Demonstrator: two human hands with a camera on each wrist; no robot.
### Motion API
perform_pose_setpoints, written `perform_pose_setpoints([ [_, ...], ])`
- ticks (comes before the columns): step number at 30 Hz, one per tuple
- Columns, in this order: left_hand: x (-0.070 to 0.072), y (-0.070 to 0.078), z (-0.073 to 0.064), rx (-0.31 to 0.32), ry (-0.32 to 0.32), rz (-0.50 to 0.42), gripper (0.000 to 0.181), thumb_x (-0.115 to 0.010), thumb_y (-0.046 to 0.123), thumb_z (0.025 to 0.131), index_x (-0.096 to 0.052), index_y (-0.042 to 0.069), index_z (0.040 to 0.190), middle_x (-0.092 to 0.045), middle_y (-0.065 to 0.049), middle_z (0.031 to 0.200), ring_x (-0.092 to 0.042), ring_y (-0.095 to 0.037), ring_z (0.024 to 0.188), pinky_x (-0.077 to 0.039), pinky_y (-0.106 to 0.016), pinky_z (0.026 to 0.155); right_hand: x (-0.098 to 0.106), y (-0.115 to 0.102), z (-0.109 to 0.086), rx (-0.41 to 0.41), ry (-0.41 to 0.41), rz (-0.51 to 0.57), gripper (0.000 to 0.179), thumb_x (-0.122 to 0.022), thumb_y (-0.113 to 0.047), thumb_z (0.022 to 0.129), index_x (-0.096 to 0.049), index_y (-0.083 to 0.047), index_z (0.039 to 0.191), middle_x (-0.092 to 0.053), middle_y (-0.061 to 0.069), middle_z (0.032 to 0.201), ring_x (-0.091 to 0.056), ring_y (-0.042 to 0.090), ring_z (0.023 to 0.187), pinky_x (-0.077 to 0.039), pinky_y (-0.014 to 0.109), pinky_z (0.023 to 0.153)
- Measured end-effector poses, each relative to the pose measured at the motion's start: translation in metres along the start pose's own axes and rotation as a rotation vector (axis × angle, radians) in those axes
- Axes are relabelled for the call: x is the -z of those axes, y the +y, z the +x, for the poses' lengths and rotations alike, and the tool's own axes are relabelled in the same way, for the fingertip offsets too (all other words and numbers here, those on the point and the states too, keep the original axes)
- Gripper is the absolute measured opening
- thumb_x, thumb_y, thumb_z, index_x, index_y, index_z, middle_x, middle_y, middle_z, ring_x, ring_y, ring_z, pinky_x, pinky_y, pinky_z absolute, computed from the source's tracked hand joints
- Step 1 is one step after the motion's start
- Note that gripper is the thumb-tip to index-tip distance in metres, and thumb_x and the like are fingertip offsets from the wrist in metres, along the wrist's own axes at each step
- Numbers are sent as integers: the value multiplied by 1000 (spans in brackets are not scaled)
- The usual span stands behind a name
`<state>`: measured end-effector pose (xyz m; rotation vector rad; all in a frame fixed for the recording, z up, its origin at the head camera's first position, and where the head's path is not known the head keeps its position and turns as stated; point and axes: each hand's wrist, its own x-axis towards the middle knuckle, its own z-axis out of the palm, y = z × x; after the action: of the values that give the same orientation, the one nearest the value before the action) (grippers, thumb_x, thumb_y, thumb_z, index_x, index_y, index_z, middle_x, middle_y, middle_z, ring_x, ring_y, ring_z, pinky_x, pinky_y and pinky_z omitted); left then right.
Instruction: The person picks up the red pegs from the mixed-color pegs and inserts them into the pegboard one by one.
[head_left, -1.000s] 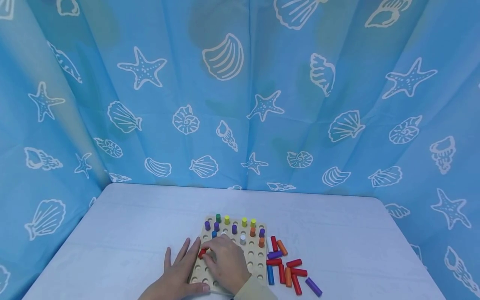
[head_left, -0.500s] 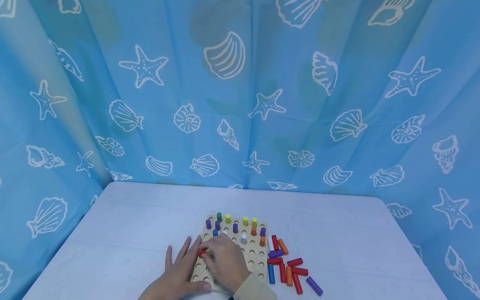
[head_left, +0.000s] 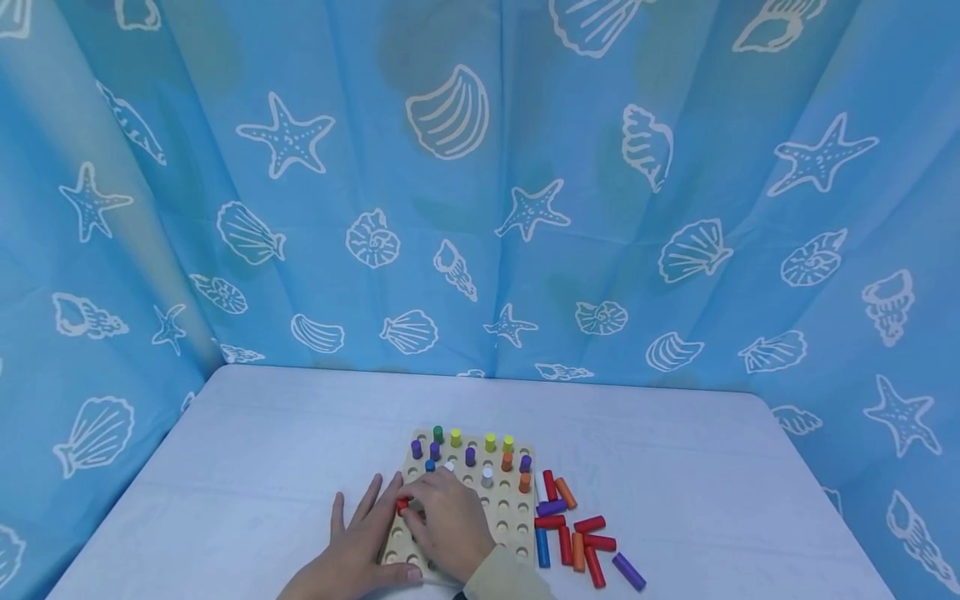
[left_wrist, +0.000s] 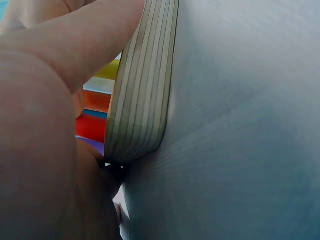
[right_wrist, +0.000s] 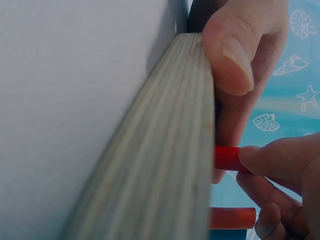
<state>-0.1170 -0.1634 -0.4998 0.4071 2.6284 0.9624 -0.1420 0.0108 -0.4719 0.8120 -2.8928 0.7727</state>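
At the board's (head_left: 512, 517) 9 o'clock side the right hand (head_left: 453, 521) pinches a red peg (right_wrist: 226, 158) near its top, long axis upright, square to the board's face; the left hand (head_left: 356, 546), grasping nothing, rests spread fingers against the 8 o'clock side. The right wrist view bares the peg's side, its foot hidden by the board's edge; only the head view shows loose pegs (head_left: 566, 546) on the desk (head_left: 285, 450) towards 3 o'clock.

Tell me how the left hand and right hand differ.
The left hand spreads its fingers, while the right hand pinches a red peg. The left hand lies at the left edge of the pegboard; the right hand reaches over it. A beige sleeve shows behind the right hand, none behind the left hand. Both are at the pegboard.
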Motion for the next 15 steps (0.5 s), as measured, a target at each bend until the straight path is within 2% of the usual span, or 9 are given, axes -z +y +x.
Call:
perform_pose_setpoints([
  [7,-1,0,1,-2,1,-2,117,-75,64,78,-16,6,161,-22,-18,165,-2,-45,152,17,-75,106,-1,0,0,18,19,15,25,-74,-25,92,-73,-21,117,-72,-9,112,-64,10,108,-55,32,93],
  [10,0,0,1,-8,-2,-2,117,-75,63,79,-16,6,161,-21,-18,165,-2,-46,151,16,-76,105,-1,0,0,20,21,18,25,-75,-25,92,-73,-21,117,-72,-8,112,-64,9,107,-55,31,92],
  [15,0,0,2,20,-10,6,118,-75,66,78,-16,7,161,-23,-18,164,-1,-45,152,17,-75,106,3,-1,-2,7,8,21,27,-75,-26,92,-72,-20,119,-71,-7,113,-62,9,105,-55,29,89],
])
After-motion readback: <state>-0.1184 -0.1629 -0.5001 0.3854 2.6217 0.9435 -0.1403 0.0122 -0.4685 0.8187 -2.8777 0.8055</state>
